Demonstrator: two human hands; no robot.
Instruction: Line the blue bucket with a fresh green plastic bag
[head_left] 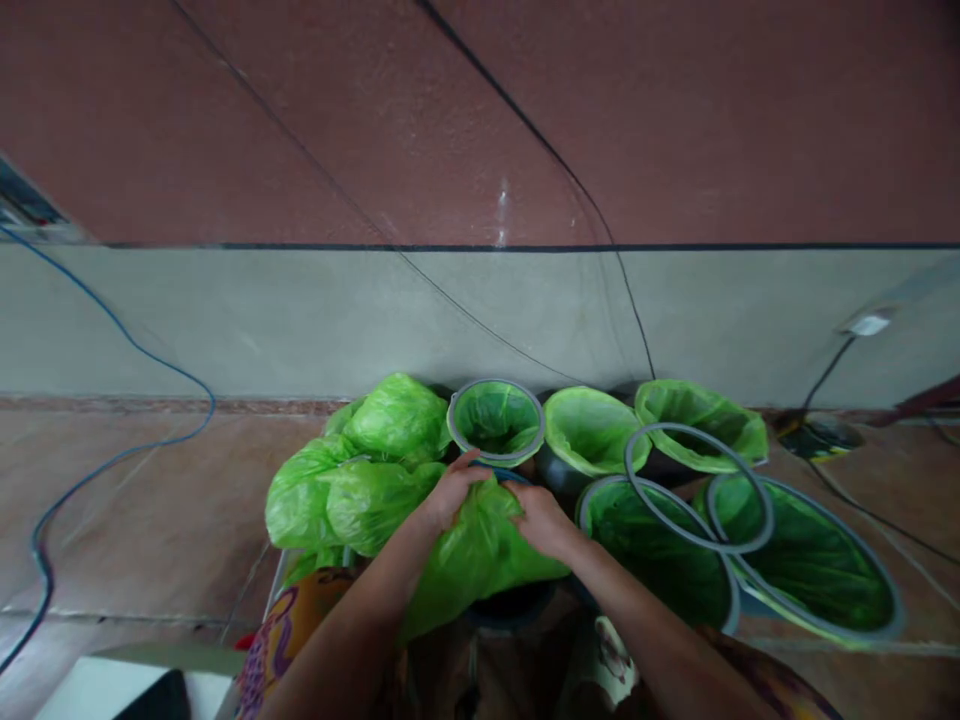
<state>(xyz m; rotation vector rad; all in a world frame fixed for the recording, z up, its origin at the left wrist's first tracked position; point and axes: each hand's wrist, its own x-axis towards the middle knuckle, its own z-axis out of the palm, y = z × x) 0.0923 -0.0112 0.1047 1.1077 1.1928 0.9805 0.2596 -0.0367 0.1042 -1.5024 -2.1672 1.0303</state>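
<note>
A bright green plastic bag (484, 555) hangs bunched over a dark bin (514, 607) directly in front of me. My left hand (453, 492) is closed on the bag's upper left edge, by the bin's far rim. On the other side, my right hand (541, 515) grips the bag's upper right edge. Fingertips of both hands are partly hidden by the plastic. Just beyond my hands stands a bin lined in green, with a grey ring (453, 420) around its mouth.
Puffed-up green bags (397, 415) are heaped on the left. Several green-lined bins stand to the right, with a loose grey ring (765, 510) lying across them. A blue cable (120, 325) runs over the floor at left. Behind is a wall (322, 310) with black wires.
</note>
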